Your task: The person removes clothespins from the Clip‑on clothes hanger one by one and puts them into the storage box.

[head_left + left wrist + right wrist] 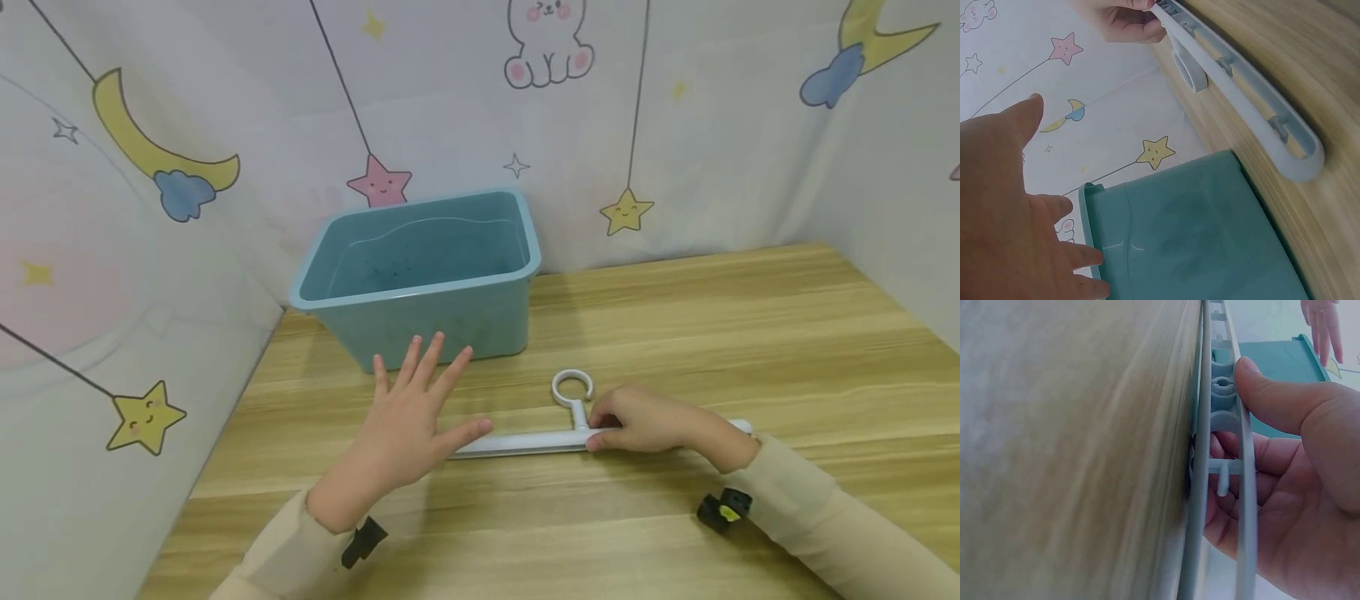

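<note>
A white plastic hanger (525,442) with a ring-shaped hook (572,389) lies lengthwise across the wooden table. Thumb and fingers of my right hand (641,421) pinch its bar just right of the hook. In the right wrist view, the thumb (1259,384) presses one rail of the hanger (1246,487), and the fingers curl behind it. Cross ribs show along its hollow underside. My left hand (408,433) is spread with straight fingers by the hanger's left end, holding nothing. The left wrist view shows that rounded end apart from the left hand (1004,200).
A blue-green plastic bin (427,317) stands at the back left of the table (712,333), beyond my left hand. Pale cloth (450,125) printed with stars and moons hangs behind and at the sides. Each wrist carries a black camera mount.
</note>
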Tool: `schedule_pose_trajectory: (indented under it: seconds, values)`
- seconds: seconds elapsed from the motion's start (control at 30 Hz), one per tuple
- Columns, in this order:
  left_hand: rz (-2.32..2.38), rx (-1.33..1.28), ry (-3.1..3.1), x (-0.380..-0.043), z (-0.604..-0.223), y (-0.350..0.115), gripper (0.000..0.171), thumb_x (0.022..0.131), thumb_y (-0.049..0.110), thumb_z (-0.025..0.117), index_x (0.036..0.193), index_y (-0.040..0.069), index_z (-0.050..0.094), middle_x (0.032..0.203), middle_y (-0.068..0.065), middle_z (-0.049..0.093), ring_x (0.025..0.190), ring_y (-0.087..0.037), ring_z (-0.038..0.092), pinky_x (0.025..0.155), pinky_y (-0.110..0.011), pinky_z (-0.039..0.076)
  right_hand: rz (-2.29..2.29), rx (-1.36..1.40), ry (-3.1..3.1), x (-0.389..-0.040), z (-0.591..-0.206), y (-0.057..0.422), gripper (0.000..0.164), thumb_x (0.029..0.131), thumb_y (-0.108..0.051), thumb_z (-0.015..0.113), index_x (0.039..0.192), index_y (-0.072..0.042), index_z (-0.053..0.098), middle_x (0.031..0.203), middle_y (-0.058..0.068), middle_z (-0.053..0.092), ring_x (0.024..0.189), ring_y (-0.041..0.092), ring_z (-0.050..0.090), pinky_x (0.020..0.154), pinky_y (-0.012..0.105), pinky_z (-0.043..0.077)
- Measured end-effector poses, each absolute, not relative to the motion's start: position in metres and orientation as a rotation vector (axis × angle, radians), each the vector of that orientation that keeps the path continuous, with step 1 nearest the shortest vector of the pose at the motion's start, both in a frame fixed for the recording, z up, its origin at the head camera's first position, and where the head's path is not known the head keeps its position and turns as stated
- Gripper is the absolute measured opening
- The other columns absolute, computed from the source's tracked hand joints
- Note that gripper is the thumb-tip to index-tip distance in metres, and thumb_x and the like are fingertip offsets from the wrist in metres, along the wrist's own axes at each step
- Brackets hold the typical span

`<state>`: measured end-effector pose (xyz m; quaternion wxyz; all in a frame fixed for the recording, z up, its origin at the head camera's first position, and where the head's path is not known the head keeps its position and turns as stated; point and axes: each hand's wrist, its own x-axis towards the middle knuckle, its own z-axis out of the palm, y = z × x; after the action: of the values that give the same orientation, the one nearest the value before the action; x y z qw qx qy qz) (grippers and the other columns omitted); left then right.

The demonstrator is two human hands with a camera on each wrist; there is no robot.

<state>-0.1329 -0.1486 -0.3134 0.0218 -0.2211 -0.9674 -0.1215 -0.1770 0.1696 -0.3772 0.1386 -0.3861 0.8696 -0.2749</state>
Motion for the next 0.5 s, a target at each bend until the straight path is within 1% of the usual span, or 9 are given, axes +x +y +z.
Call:
schedule_pose_trajectory:
  seconds: [0.2, 0.37, 0.5]
  values:
    - [-0.4, -0.681, -3.014, -0.134, -0.316, -0.15, 0.086, 0.086, 0.071, 0.049, 0.155, 0.028, 0.019, 0.161, -0.013, 0.009, 0.147, -0.037, 0.0, 0.104, -0.072, -0.007, -0.795, -1.117, 2.494, -0.178, -0.376, 0.168, 0.021, 0.089, -0.032, 0.07, 0.082, -0.012, 0.067, 0.073, -0.009, 0.054, 0.065, 0.001, 0.042, 0.057, 0.021, 0.04]
    - [-0.43, -0.683, -3.036, -0.136, -0.319, -0.15, 0.087, 0.086, 0.07, 0.051, 0.155, 0.028, 0.019, 0.161, -0.012, 0.008, 0.147, -0.037, 0.0, 0.104, -0.072, -0.008, -0.821, -1.053, 2.485, -0.179, -0.372, 0.172, 0.028, 0.089, -0.032, 0.069, 0.095, -0.005, 0.069, 0.083, -0.007, 0.059, 0.073, 0.003, 0.05, 0.065, 0.023, 0.046]
    - [-0.425, -0.686, -3.04, -0.138, -0.32, -0.15, 0.088, 0.086, 0.07, 0.051, 0.155, 0.027, 0.018, 0.161, -0.013, 0.009, 0.147, -0.037, 0.001, 0.104, -0.072, -0.007, -0.792, -1.039, 2.55, -0.179, -0.362, 0.178, 0.037, 0.09, -0.034, 0.069, 0.107, -0.002, 0.067, 0.091, -0.002, 0.063, 0.082, 0.01, 0.056, 0.071, 0.028, 0.049]
